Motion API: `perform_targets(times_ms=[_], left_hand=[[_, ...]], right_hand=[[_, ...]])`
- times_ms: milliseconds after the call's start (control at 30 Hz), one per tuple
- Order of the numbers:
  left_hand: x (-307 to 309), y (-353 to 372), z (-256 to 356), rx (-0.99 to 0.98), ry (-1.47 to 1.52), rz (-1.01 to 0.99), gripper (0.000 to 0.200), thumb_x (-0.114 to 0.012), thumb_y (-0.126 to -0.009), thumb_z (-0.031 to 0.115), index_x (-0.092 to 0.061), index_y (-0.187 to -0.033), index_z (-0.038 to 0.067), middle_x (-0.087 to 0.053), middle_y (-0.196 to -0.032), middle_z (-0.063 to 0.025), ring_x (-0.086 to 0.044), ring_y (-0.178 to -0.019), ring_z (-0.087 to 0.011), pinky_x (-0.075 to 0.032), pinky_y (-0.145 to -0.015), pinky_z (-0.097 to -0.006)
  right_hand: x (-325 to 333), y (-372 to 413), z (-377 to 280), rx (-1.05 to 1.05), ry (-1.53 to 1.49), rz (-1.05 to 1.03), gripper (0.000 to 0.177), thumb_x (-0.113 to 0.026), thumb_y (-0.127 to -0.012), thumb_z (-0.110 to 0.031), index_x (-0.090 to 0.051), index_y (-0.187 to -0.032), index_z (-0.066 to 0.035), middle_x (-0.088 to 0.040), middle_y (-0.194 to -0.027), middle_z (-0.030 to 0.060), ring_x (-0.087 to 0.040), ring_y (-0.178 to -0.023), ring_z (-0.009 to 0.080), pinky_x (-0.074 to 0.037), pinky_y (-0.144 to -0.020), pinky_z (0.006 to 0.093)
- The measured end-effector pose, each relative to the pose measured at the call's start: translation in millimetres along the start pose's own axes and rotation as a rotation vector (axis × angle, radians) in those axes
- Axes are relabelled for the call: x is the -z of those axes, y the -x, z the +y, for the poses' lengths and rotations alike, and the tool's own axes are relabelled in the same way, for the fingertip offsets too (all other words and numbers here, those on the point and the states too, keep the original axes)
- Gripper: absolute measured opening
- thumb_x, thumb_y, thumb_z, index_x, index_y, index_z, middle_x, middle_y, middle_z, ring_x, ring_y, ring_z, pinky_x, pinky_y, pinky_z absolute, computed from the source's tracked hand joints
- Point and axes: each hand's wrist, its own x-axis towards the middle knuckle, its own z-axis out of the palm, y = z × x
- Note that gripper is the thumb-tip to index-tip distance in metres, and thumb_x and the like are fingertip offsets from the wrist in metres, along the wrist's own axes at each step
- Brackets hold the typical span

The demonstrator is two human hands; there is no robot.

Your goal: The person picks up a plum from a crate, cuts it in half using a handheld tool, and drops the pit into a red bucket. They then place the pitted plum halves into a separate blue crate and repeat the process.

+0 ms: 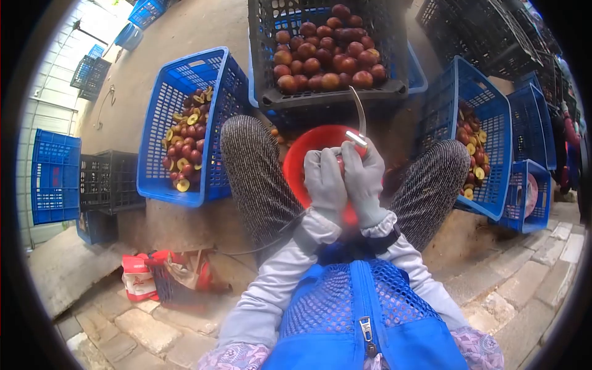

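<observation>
Both my hands wear grey gloves and meet above a red basin [297,161] between my knees. In my right hand [364,179] is a knife with a curved blade [359,114], its tip pointing up and away from me. My left hand [325,182] is closed beside it, its fingers wrapped round a reddish fruit [340,163] that shows only in part between the gloves. Beyond the basin, a black crate [333,98] holds many whole dark red fruits [327,52].
Blue crates with halved fruits stand at left [145,148] and right [502,166]. More blue and black crates are stacked at both sides. A red and white bag [139,277] lies at lower left, near a thin cable. Paving stones [148,327] cover the near ground.
</observation>
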Motion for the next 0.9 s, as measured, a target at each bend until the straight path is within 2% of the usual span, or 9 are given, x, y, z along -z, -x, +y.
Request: perform_targets(times_ms=[200,367,467,500,633,700,767,800,900], left_hand=[[-4.9,0.2,7.7,-0.030,-0.164,0.026,0.018,-0.055,-0.094,0.018,-0.047,-0.084,0.005,-0.052,-0.077,0.0011,-0.045,-0.068,-0.0027,-0.040,-0.061,-0.0201],[-5.8,-13.0,7.6,-0.539,-0.561,0.015,0.015,-0.057,-0.091,0.010,-0.048,-0.080,0.005,-0.053,-0.075,0.0015,-0.044,-0.064,-0.0035,-0.040,-0.060,-0.0208],[-6.4,-15.1,4.2,-0.453,-0.303,-0.034,0.014,-0.056,-0.090,0.007,-0.048,-0.079,0.005,-0.054,-0.074,0.0015,-0.044,-0.062,-0.0032,-0.039,-0.058,-0.0203],[-8.2,-14.0,5.2,-0.332,-0.169,-0.056,0.015,-0.054,-0.092,0.006,-0.048,-0.078,0.005,-0.054,-0.073,0.0020,-0.044,-0.063,-0.0025,-0.038,-0.058,-0.0196],[-15.6,-11.9,17.8,-0.021,0.144,-0.042,0.022,-0.053,-0.093,0.011,-0.048,-0.071,0.006,-0.050,-0.065,0.0044,-0.043,-0.057,-0.0023,-0.036,-0.052,-0.0205],[-6.4,-21.2,-2.5,-0.203,-0.148,-0.081,0.021,-0.054,-0.092,0.012,-0.048,-0.072,0.006,-0.051,-0.067,0.0022,-0.046,-0.059,-0.0049,-0.037,-0.054,-0.0226],[6.5,-24.4,4.2,-0.615,-0.778,-0.219,0.014,-0.057,-0.087,0.014,-0.052,-0.076,0.006,-0.056,-0.072,-0.0043,-0.051,-0.065,-0.0139,-0.041,-0.058,-0.0304],[12.1,-21.4,-2.3,-0.524,-0.764,-0.214,0.007,-0.058,-0.083,0.014,-0.057,-0.082,0.007,-0.058,-0.078,-0.0099,-0.056,-0.075,-0.0236,-0.044,-0.064,-0.0357],[29.9,-16.0,-32.3,-0.060,-0.557,-0.241,0.010,-0.058,-0.084,0.014,-0.060,-0.087,0.005,-0.060,-0.081,-0.0119,-0.059,-0.082,-0.0293,-0.046,-0.069,-0.0360]], right_hand=[[-0.8,-1.4,-0.4,0.036,-0.051,0.054,0.007,-0.057,-0.090,-0.005,-0.056,-0.083,-0.002,-0.055,-0.072,-0.0038,-0.047,-0.065,0.0009,-0.041,-0.055,0.0195],[-2.9,-1.3,-5.3,-0.089,-0.190,0.144,0.005,-0.057,-0.090,-0.006,-0.056,-0.086,-0.002,-0.054,-0.074,-0.0039,-0.046,-0.065,0.0006,-0.040,-0.055,0.0191],[-5.1,-1.3,-8.1,-0.006,-0.193,0.104,0.004,-0.057,-0.090,-0.006,-0.057,-0.090,-0.002,-0.054,-0.075,-0.0039,-0.046,-0.065,0.0006,-0.040,-0.056,0.0191],[-5.3,-0.8,-16.1,-0.069,-0.218,0.108,0.005,-0.059,-0.089,-0.006,-0.059,-0.092,-0.001,-0.055,-0.073,-0.0041,-0.048,-0.066,0.0010,-0.041,-0.057,0.0194],[-7.2,-9.1,-10.8,0.140,-0.071,0.100,0.003,-0.060,-0.084,-0.005,-0.060,-0.082,-0.002,-0.055,-0.066,-0.0024,-0.050,-0.063,0.0026,-0.043,-0.056,0.0212],[-4.0,-11.0,-6.8,0.258,0.093,0.046,0.005,-0.061,-0.081,-0.005,-0.058,-0.077,-0.003,-0.054,-0.062,0.0004,-0.050,-0.058,0.0046,-0.043,-0.053,0.0227],[-1.4,-15.4,6.7,0.360,0.242,0.017,0.011,-0.063,-0.074,-0.006,-0.053,-0.068,-0.006,-0.050,-0.055,0.0065,-0.050,-0.049,0.0131,-0.042,-0.048,0.0267],[1.3,-14.1,3.5,0.461,0.374,-0.045,0.014,-0.061,-0.078,-0.001,-0.051,-0.068,-0.005,-0.048,-0.057,0.0003,-0.046,-0.053,0.0054,-0.039,-0.048,0.0245],[2.4,-11.7,10.0,0.560,0.561,-0.117,0.017,-0.065,-0.071,-0.007,-0.050,-0.064,-0.006,-0.047,-0.056,0.0079,-0.048,-0.048,0.0171,-0.040,-0.047,0.0299]])
